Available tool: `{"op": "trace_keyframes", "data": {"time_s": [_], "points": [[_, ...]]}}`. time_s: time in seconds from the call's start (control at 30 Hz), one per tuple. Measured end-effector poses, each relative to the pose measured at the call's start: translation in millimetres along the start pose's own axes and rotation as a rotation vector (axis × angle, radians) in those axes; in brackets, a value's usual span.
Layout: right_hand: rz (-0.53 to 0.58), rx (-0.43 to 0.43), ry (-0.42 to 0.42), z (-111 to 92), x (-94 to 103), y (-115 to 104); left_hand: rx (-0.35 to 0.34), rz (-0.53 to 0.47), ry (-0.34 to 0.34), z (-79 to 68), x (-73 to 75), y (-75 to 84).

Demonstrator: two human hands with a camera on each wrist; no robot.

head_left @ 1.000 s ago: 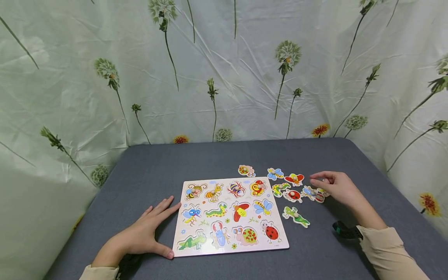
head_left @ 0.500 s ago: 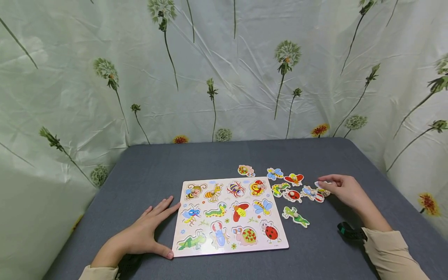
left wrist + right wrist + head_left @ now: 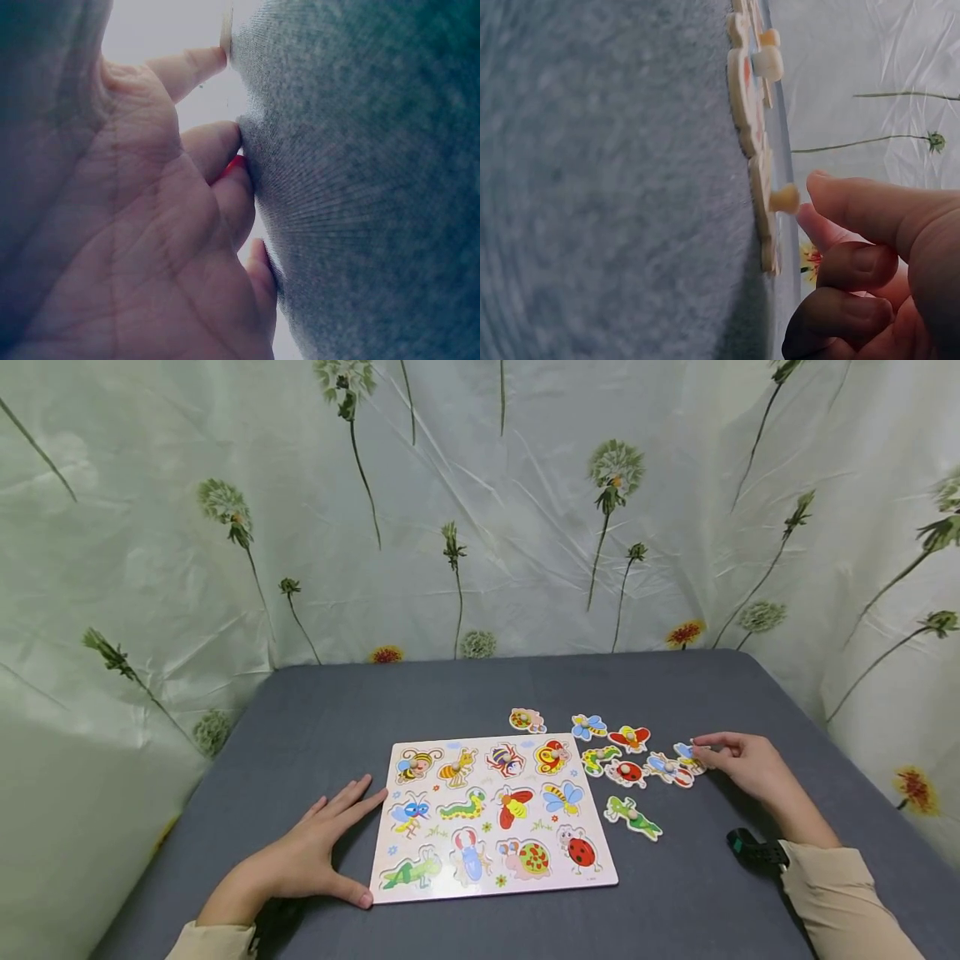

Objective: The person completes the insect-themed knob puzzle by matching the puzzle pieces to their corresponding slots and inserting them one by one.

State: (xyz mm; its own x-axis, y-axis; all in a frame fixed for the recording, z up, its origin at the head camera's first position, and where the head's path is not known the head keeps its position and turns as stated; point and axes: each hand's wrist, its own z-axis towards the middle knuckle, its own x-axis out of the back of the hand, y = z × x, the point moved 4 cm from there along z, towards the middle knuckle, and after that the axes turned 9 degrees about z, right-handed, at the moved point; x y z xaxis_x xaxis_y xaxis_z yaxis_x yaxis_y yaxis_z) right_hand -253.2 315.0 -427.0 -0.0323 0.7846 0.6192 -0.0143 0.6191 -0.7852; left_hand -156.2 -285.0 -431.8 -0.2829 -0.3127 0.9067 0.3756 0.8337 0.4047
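And over to the right, the right hand (image 3: 750,768) is down at the blue-winged insect piece (image 3: 687,760), rightmost of the loose ones, right beside the beetle piece (image 3: 670,770). From the head view, fingertips and piece overlap; the right wrist view gives more, with the wooden knob (image 3: 784,199) standing up bare and the thumb clear of it. Those fingers are bent, narrowly parted, wrapped round nothing; whether the index tip brushes the knob, I can't honestly tell.

Left side now: the left hand (image 3: 315,847) is spread wide, thumb at the near left corner of the puzzle board (image 3: 570,878), index at its left edge. The left wrist view is mostly dim palm.

Four knobbed pieces sit in the board's far row; printed pictures show in the other two rows. Beyond the far edge lies the snail piece (image 3: 527,720); right of the board, the ladybug piece (image 3: 626,774), with the grasshopper piece (image 3: 633,819) nearer.

All this on a desk (image 3: 480,935) in dark grey cloth, and behind it hangs a pale, creased curtain (image 3: 525,527) printed with dandelions.
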Motion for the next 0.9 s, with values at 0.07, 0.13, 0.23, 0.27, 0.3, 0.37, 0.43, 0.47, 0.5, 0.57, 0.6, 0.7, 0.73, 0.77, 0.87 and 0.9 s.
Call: {"op": "trace_keyframes", "data": {"time_s": [0.07, 0.13, 0.23, 0.27, 0.3, 0.37, 0.43, 0.47, 0.5, 0.57, 0.6, 0.7, 0.73, 0.77, 0.87, 0.9], "points": [[0.0, -0.014, 0.001, -0.3, 1.7, 3.1, -0.008, 0.003, -0.001, 1.9, 0.5, 0.9], [-0.002, -0.026, -0.006, -1.1, 2.1, 5.4, -0.012, 0.015, -0.005, 3.0, 0.8, 1.4], [-0.014, -0.032, -0.017, -1.0, 1.2, 7.3, 0.003, 0.001, -0.018, 2.5, 0.4, 1.0], [-0.015, -0.029, -0.02, -0.9, 0.6, 7.3, 0.005, 0.003, -0.017, 2.0, 0.6, 1.0], [-0.017, -0.024, -0.02, -0.6, 0.1, 6.9, 0.01, -0.001, -0.018, 1.5, 0.7, 0.8], [-0.022, -0.019, -0.019, 0.1, -0.4, 6.5, 0.022, -0.013, -0.019, 0.8, 0.6, -0.2], [-0.026, -0.017, -0.023, 0.4, -0.4, 6.2, 0.024, -0.007, -0.015, 0.7, 0.7, -0.7], [-0.027, -0.019, -0.025, 0.4, -0.3, 6.1, 0.023, -0.003, -0.013, 0.7, 0.8, -0.8], [-0.029, -0.022, -0.028, 0.1, -0.2, 6.1, 0.022, -0.002, -0.013, 0.8, 0.7, -0.7], [-0.032, -0.025, -0.035, -0.6, -0.2, 6.6, 0.02, 0.001, -0.015, 0.9, 0.4, -0.1], [-0.032, -0.026, -0.037, -1.0, -0.4, 6.8, 0.015, 0.007, -0.015, 0.9, 0.4, 0.3], [-0.034, -0.023, -0.039, -1.4, -1.1, 7.1, 0.018, 0.007, -0.021, 0.7, -0.1, 0.9], [-0.036, -0.022, -0.038, -1.2, -1.5, 6.9, 0.016, 0.01, -0.021, 0.6, 0.0, 1.2], [-0.041, -0.02, -0.038, -0.7, -1.9, 6.8, 0.014, 0.012, -0.02, 0.5, 0.2, 1.5], [-0.052, -0.011, -0.039, 0.8, -3.5, 5.1, 0.017, 0.013, -0.02, 0.1, 0.5, 2.1], [-0.057, -0.009, -0.042, 1.4, -4.1, 4.6, 0.015, 0.016, -0.017, -0.2, 1.0, 2.5]]}}
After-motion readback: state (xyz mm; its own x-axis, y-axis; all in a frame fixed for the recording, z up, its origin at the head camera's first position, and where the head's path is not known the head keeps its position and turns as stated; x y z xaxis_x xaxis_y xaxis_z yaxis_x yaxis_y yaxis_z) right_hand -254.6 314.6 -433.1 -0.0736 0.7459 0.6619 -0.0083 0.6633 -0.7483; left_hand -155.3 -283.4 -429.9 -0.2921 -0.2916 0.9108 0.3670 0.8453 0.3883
